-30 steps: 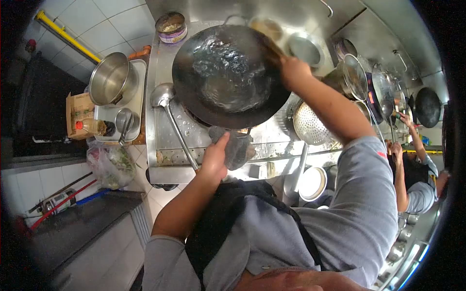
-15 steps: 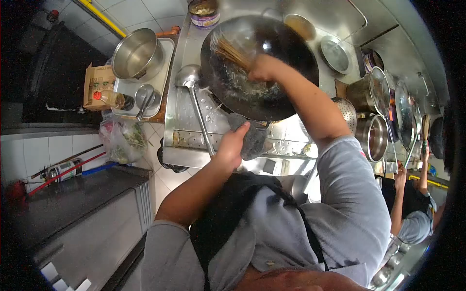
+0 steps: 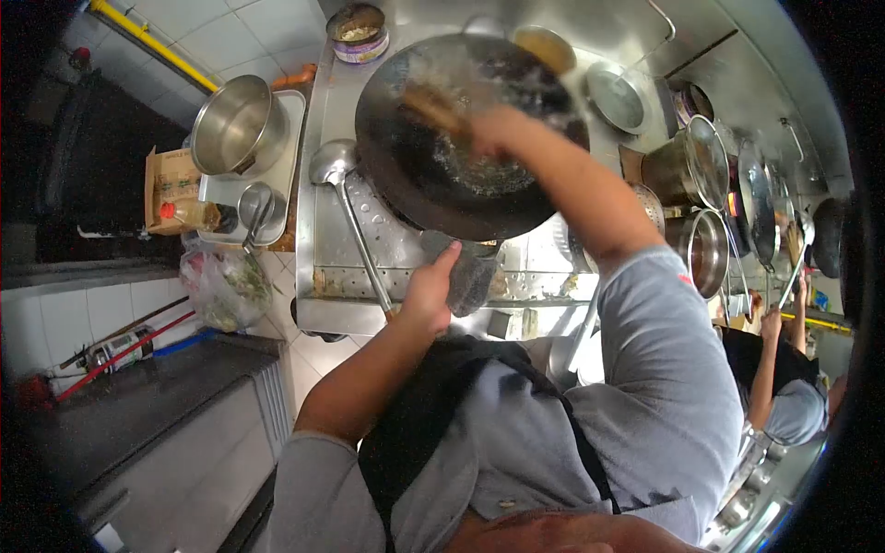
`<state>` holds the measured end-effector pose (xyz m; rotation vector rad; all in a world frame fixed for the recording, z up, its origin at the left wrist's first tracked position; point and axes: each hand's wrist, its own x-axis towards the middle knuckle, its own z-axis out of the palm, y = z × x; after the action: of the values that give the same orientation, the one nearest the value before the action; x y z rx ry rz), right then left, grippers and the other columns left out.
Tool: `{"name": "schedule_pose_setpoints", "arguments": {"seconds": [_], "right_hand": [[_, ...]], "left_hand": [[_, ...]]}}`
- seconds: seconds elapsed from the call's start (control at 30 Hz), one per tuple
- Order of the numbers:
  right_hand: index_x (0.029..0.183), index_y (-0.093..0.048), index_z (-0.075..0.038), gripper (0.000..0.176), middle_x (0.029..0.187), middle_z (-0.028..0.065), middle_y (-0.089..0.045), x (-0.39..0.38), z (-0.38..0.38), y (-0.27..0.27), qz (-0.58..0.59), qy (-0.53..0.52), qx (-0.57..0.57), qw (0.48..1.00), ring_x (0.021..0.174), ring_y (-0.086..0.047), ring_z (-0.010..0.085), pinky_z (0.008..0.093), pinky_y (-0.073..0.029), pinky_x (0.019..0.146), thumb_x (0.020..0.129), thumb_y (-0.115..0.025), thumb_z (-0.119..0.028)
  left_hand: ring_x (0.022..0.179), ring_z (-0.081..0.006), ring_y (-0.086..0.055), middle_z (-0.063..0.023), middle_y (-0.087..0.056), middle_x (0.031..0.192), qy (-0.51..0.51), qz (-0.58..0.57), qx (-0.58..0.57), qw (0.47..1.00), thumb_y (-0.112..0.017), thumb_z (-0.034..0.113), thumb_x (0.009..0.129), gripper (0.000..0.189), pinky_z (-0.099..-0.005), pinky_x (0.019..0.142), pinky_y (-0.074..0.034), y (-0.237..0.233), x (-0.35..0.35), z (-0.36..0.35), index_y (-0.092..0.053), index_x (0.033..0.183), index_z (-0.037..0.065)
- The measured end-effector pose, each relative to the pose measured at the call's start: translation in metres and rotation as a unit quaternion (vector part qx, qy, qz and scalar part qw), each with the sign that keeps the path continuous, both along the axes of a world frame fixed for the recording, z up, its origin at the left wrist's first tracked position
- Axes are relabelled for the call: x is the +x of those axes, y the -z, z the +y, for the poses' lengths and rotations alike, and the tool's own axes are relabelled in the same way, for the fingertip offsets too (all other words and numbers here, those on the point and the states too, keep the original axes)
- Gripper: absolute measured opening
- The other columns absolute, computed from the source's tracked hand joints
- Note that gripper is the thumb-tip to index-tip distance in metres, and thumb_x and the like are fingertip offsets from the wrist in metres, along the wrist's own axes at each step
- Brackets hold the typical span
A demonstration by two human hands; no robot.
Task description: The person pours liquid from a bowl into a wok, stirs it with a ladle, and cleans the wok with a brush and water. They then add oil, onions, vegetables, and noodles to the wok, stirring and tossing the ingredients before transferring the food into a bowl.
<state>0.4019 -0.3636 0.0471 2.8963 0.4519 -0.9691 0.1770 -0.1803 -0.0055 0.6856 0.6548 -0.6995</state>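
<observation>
A large black wok (image 3: 392, 175) sits on the steel range, with frothy water swirling inside. My right hand (image 3: 498, 134) is closed around a bamboo wok brush (image 3: 433, 109), blurred by motion, its bristles over the wok's inner left side. Folded over the near edge of the wok is a dark grey cloth (image 3: 472, 288). My left hand (image 3: 430, 293) grips this cloth, thumb pointing up along it; the fingers underneath are hidden. Left of the wok, a steel ladle (image 3: 334, 164) rests bowl-up on the range, its handle running down toward my left wrist.
On a tray (image 3: 293, 138) at the left stand a big steel pot (image 3: 235, 124), a small pot (image 3: 261, 205) and a bottle (image 3: 189, 214). An open can (image 3: 358, 37) is behind the wok. Several pots (image 3: 708, 253) line the right side. Another person (image 3: 770, 369) works at far right.
The brush has swept through the wok and the water is more stirred up. My left hand stays on the cloth at the wok's edge. The whole view has shifted slightly.
</observation>
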Motion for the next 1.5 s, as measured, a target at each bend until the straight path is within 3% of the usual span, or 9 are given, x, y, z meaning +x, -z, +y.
{"name": "schedule_pose_setpoints", "arguments": {"seconds": [0.1,0.23,0.47,0.73,0.8,0.9,1.1,1.3,1.5], "right_hand": [[0.148,-0.047,-0.019,0.084,0.099,0.0202,-0.072,-0.064,-0.007,-0.012,0.087,0.012,0.103,0.991,0.09,-0.069,0.0349,0.0456,-0.054,0.081,0.072,-0.08,-0.035],[0.152,-0.043,-0.023,0.086,0.111,0.0202,-0.071,-0.069,-0.085,-0.026,0.194,-0.07,-0.099,0.973,0.104,-0.066,0.0349,0.0447,-0.052,0.089,0.074,-0.078,-0.032],[0.132,-0.056,-0.013,0.059,0.095,0.0149,-0.074,0.001,-0.115,0.004,-0.219,0.046,-0.181,0.958,0.086,-0.074,0.0317,0.0426,-0.059,0.071,0.076,-0.075,-0.017],[0.147,-0.044,-0.01,0.069,0.097,0.0195,-0.073,-0.078,-0.086,-0.04,0.051,0.006,-0.236,0.97,0.091,-0.073,0.0329,0.0449,-0.059,0.076,0.082,-0.068,-0.011],[0.143,-0.05,-0.02,0.067,0.096,0.0192,-0.073,-0.061,-0.1,-0.011,-0.184,0.117,-0.062,0.974,0.091,-0.073,0.0327,0.0433,-0.059,0.075,0.08,-0.072,-0.014],[0.149,-0.043,-0.03,0.078,0.098,0.0172,-0.074,-0.017,-0.089,0.036,-0.244,0.145,-0.129,0.95,0.091,-0.073,0.0307,0.0428,-0.059,0.075,0.079,-0.076,-0.019],[0.128,-0.065,-0.017,0.066,0.09,0.0144,-0.075,-0.072,-0.021,-0.011,0.149,-0.018,-0.131,0.98,0.086,-0.072,0.0307,0.0437,-0.056,0.073,0.067,-0.083,-0.034],[0.09,-0.077,-0.005,0.044,0.086,0.0155,-0.074,-0.045,-0.001,0.012,0.121,0.005,0.092,0.988,0.079,-0.07,0.0287,0.0425,-0.055,0.07,0.07,-0.078,-0.043],[0.121,-0.069,-0.008,0.057,0.092,0.0169,-0.074,-0.007,0.027,0.023,0.002,0.093,0.213,0.973,0.082,-0.069,0.0293,0.0415,-0.054,0.075,0.071,-0.073,-0.037]], "left_hand": [[0.103,-0.0249,-0.069,-0.0131,-0.069,0.115,0.023,-0.006,-0.04,0.999,-0.063,0.022,0.099,0.033,-0.0388,0.089,-0.057,0.003,0.003,0.004,-0.061,0.121,-0.003],[0.107,-0.0315,-0.068,-0.019,-0.068,0.12,0.064,-0.05,-0.056,0.995,-0.043,0.03,0.108,0.042,-0.047,0.092,-0.056,0.021,0.001,0.003,-0.057,0.129,-0.004],[0.105,-0.0331,-0.069,-0.0207,-0.067,0.12,0.049,-0.039,-0.026,0.998,-0.041,0.028,0.108,0.042,-0.0464,0.093,-0.057,0.007,-0.003,0.0,-0.057,0.129,-0.005],[0.099,-0.0251,-0.071,-0.0138,-0.07,0.114,0.071,-0.023,-0.078,0.994,-0.058,0.018,0.102,0.029,-0.0388,0.087,-0.058,0.002,0.004,0.008,-0.061,0.119,-0.005],[0.099,-0.0242,-0.07,-0.0127,-0.07,0.113,0.056,-0.023,-0.047,0.997,-0.059,0.019,0.102,0.03,-0.038,0.086,-0.058,0.009,0.003,0.006,-0.061,0.119,-0.006],[0.1,-0.0274,-0.07,-0.0151,-0.07,0.116,0.071,-0.061,0.027,0.995,-0.051,0.031,0.105,0.041,-0.0399,0.09,-0.057,-0.002,-0.001,0.004,-0.061,0.124,-0.004],[0.097,-0.0235,-0.07,-0.0111,-0.07,0.115,0.095,-0.019,0.073,0.993,-0.059,0.034,0.101,0.043,-0.0369,0.081,-0.057,-0.037,0.005,0.009,-0.061,0.124,-0.002],[0.097,-0.0235,-0.069,-0.0102,-0.07,0.115,0.075,-0.009,0.057,0.996,-0.059,0.029,0.101,0.038,-0.0373,0.084,-0.057,-0.009,0.005,0.009,-0.062,0.124,-0.002],[0.095,-0.0206,-0.069,-0.0084,-0.07,0.11,0.017,-0.042,0.024,0.999,-0.063,0.026,0.1,0.033,-0.0344,0.083,-0.055,0.009,-0.002,0.004,-0.063,0.118,-0.002]]}}
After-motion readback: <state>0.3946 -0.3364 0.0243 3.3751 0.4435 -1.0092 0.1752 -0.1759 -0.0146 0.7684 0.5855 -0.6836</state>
